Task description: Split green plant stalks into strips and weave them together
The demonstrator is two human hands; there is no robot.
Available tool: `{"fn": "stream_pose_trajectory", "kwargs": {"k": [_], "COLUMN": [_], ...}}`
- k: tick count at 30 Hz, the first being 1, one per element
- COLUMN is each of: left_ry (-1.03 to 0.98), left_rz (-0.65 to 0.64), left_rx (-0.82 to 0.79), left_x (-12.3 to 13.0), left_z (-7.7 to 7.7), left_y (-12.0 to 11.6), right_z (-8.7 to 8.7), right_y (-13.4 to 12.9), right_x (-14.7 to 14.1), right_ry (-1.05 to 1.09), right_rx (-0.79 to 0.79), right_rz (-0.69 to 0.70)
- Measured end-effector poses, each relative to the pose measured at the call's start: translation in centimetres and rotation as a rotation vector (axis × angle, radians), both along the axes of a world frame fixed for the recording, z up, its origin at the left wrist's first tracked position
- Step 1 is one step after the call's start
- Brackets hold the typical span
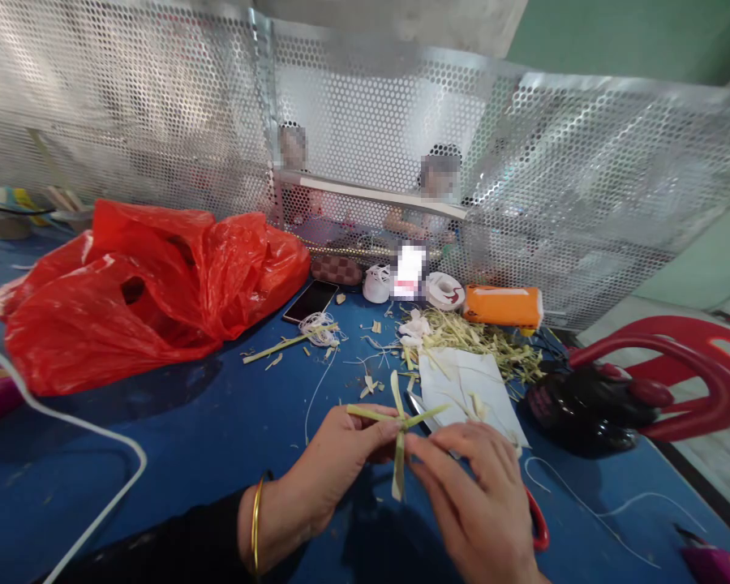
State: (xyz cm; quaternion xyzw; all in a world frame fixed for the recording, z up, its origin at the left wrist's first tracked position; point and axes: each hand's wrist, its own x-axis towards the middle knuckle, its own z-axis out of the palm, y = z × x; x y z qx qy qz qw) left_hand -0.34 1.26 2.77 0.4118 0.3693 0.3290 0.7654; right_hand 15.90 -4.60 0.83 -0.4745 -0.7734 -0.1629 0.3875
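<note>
A cross of pale green plant-leaf strips (pixel 398 466) stands out over the blue table, its arms meeting at a small knot-like centre. My left hand (pixel 334 454), a gold bangle at its wrist, pinches this cross near the middle between thumb and fingers. From the other side, my right hand (pixel 478 491) closes its fingertips at the cross's centre; what exactly lies between them is partly hidden. Below the right hand lies a pair of scissors (pixel 540 523), with part of a red handle and blade showing. White paper (pixel 471 385) with a few leaf bits is just beyond.
Leaf scraps (pixel 483 341) are heaped behind the paper. At left lies a red plastic bag (pixel 158 300), near a phone (pixel 312 301) and tangled white string (pixel 319 328). A tape roll (pixel 444 290), orange packet (pixel 504 307) and black pot (pixel 584 414) stand right. A perforated screen (pixel 365 113) borders the table.
</note>
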Motion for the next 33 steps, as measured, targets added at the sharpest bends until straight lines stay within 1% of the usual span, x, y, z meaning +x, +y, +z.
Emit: {"fn": "stream_pose_trajectory", "kwargs": {"k": [3, 7, 11, 15, 20, 25, 28, 31, 33], "left_ry": [0.028, 0.079, 0.074, 0.072, 0.066, 0.064, 0.033, 0.007, 0.012], "left_rz": [0.05, 0.045, 0.046, 0.074, 0.078, 0.057, 0.015, -0.005, -0.003], "left_rx": [-0.005, -0.05, -0.066, -0.001, 0.053, 0.005, -0.044, -0.074, -0.077], "left_x": [0.1, 0.2, 0.4, 0.5, 0.6, 0.5, 0.2, -0.1, -0.2], "left_z": [-0.4, -0.9, -0.9, -1.0, -1.3, -1.2, -1.0, -0.8, -0.7], "left_y": [0.0, -0.3, -0.6, -0.8, -0.8, -0.6, -0.2, 0.2, 0.2], "right_z": [0.5, 0.3, 0.2, 0.4, 0.5, 0.5, 0.4, -0.1, -0.4], "right_y": [-0.1, -0.2, -0.3, -0.5, -0.4, -0.5, -0.7, -0.6, -0.3], "right_x": [-1.0, -1.4, -1.3, -1.4, -1.5, -1.7, -1.3, -0.3, 0.4], "right_ry": [-0.093, -0.067, -0.021, -0.004, -0.017, 0.003, 0.059, 0.167, 0.219], "right_rx": [0.012, 0.007, -0.019, -0.005, 0.013, -0.002, -0.001, -0.004, -0.049], "right_rz": [0.096, 0.145, 0.164, 0.168, 0.212, 0.21, 0.171, 0.015, -0.096]}}
